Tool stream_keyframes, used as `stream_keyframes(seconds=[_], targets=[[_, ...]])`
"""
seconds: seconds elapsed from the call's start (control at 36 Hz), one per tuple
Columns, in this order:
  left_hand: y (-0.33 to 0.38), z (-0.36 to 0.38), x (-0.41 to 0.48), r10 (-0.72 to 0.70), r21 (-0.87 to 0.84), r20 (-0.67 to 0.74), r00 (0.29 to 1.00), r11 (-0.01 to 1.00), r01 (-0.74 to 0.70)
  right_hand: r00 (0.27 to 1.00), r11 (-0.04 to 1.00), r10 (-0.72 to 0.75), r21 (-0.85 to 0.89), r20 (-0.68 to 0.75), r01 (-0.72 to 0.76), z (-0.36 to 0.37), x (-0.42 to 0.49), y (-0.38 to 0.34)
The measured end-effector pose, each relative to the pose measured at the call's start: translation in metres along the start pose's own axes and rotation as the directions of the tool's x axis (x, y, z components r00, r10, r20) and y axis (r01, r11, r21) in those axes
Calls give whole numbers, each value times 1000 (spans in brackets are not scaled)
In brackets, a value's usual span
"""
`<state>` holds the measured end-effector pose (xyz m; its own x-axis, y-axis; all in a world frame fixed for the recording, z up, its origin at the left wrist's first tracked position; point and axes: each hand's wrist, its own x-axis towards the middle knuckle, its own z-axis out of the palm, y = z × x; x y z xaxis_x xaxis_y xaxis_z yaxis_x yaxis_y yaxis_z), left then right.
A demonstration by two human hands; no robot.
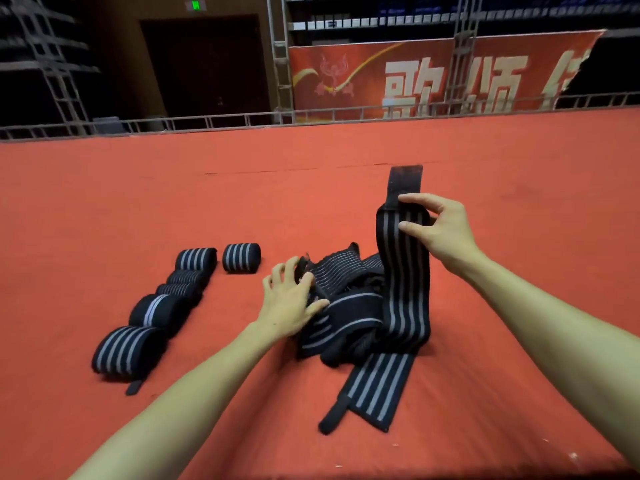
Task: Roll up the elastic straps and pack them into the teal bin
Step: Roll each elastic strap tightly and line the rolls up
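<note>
A heap of loose black elastic straps (346,306) with grey stripes lies on the red carpet (311,202) in front of me. My right hand (440,230) pinches one strap (405,271) near its top and holds it up out of the heap; its plain black end sticks up above my fingers. My left hand (291,299) rests on the left side of the heap with fingers spread, holding nothing. Several rolled straps (166,306) lie in a row to the left, with one more roll (241,257) beside the far end. No teal bin is in view.
The red carpet stretches far ahead to a metal rail (242,121). Behind it hang a red banner (433,77) and truss scaffolding (280,53). One strap's flat end (374,393) trails toward me from the heap.
</note>
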<state>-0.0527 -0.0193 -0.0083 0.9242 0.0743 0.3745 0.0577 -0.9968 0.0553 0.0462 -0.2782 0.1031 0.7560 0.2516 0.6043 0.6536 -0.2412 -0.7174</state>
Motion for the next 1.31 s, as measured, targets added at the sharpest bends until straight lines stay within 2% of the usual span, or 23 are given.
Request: stream_keyframes(seconds=[0.06, 0.11, 0.28, 0.36, 0.5, 0.67, 0.78, 0.86, 1.0, 1.19, 1.31], targets=[[5, 1, 0, 96, 59, -116, 989, 994, -89, 1000, 1000, 1, -3, -1, -1, -2, -2, -1], [14, 0, 3, 177, 77, -168, 970, 983, -166, 1000, 1000, 4, 2, 1, -4, -4, -4, -2], [46, -2, 21, 384, -145, -79, 920, 908, -392, 999, 999, 30, 22, -9, -30, -17, -12, -1], [58, 4, 30, 405, -332, 113, 907, 876, -349, 998, 998, 56, 27, -11, -56, -25, -17, 3], [76, 5, 40, 376, -368, 193, 906, 884, -288, 997, 997, 75, 5, -29, -75, -40, -24, 12], [84, 1, 43, 373, -329, 285, 883, 903, -275, 992, 994, 112, -3, -54, -112, -47, -28, 19], [88, 3, 42, 389, -268, 376, 841, 915, -303, 992, 993, 115, 2, -47, -115, -42, -30, 19], [91, 4, 42, 353, -217, 403, 844, 933, -286, 992, 992, 122, 20, -40, -122, -41, -31, 18], [77, -11, 49, 399, -400, 418, 816, 887, -229, 992, 993, 120, 21, -42, -120, -44, -30, 21], [4, -51, 43, 255, -493, 389, 885, 869, -34, 989, 989, 140, 51, -55, -137, -37, -29, 22], [-41, -62, 26, 214, -431, 394, 894, 902, -27, 989, 989, 141, 49, -34, -139, -22, -29, 20]])
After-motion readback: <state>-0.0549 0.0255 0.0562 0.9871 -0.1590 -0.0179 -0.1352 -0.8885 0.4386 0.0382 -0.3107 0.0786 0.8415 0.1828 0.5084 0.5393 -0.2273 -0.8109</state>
